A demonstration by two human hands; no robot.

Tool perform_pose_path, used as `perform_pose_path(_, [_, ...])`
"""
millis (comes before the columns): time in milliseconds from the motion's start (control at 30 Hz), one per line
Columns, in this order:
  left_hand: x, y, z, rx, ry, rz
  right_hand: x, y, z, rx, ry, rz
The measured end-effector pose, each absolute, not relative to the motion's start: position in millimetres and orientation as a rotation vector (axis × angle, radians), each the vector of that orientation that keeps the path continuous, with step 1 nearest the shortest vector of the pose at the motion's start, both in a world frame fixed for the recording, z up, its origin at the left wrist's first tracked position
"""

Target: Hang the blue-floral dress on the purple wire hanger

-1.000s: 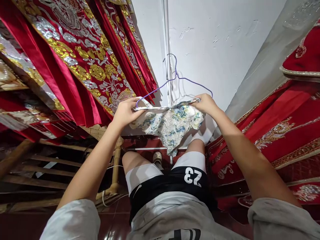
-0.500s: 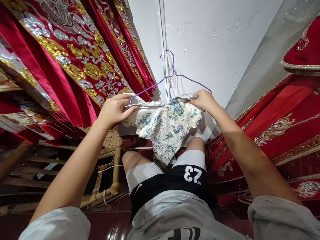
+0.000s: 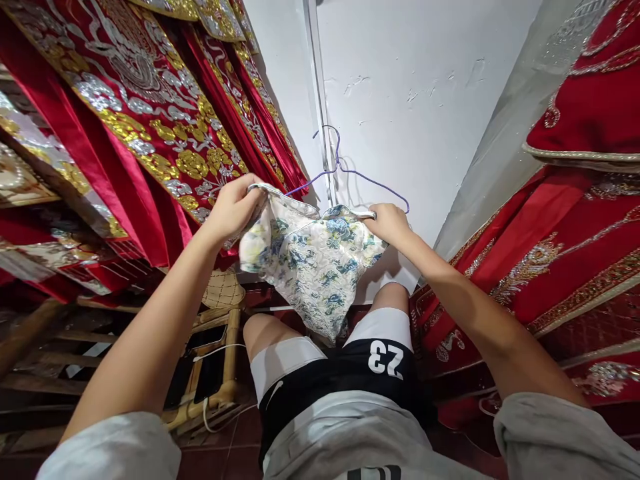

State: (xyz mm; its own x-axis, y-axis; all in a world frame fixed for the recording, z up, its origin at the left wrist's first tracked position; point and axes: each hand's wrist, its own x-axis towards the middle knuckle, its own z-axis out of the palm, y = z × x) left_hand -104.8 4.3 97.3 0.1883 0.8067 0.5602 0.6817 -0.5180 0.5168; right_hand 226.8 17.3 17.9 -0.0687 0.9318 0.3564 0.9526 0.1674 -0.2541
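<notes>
A white top with blue and green flowers (image 3: pixel 323 260) hangs spread between my two hands, above my knees. My left hand (image 3: pixel 239 205) is closed on its left shoulder edge, with the cloth pinched under the thumb. Across from it, my right hand (image 3: pixel 390 223) grips the right shoulder edge, fingers curled over the trim. Just behind the top is a purple wire hanger (image 3: pixel 339 167), its hook pointing up. The hanger's lower parts are hidden by the cloth, so how far it sits inside the garment I cannot tell.
Red cloths with gold and silver embroidery (image 3: pixel 190 160) hang at the left. More beaded red fabric (image 3: pixel 575 247) fills the right side. A white wall (image 3: pixel 400 93) stands ahead. At lower left is a bamboo seat (image 3: pixel 230 347) with a phone (image 3: pixel 206 339) and a white cable.
My left hand has lifted the left shoulder edge of the top up over that end of the hanger. The view has shifted slightly, and the right hand keeps its grip.
</notes>
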Motion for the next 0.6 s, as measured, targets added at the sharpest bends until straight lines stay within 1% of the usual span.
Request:
perform_pose_path(67, [-95.4, 28.3, 96.7, 2.154, 1.438, 1.252, 225.9, 13.3, 15.7, -1.706, -2.041, -0.023])
perform_pose_path(167, [-88.5, 54.7, 85.3, 1.840, 1.401, 1.120, 233.5, 9.0, 9.3, -1.609, -2.000, 0.086])
perform_pose_path(300, [-93.3, 63.1, 65.3, 1.537, 1.288, 0.996, 263.0, 17.5, 1.3, -1.387, -1.785, 0.286])
perform_pose_path(400, [-95.4, 59.9, 57.8, 1.449, 1.147, 0.936, 287.7, 36.0, 4.1, -1.345, -1.622, 0.301])
perform_pose_path(500, [-91.2, 57.6, 57.9, 1.450, 1.012, 0.936, 305.7, 54.4, 16.2, -1.369, -1.625, 0.338])
perform_pose_path(600, [-90.9, 59.9, 58.3, 1.488, 1.069, 1.109, 322.0, 59.2, 32.1, -1.421, -1.698, 0.513])
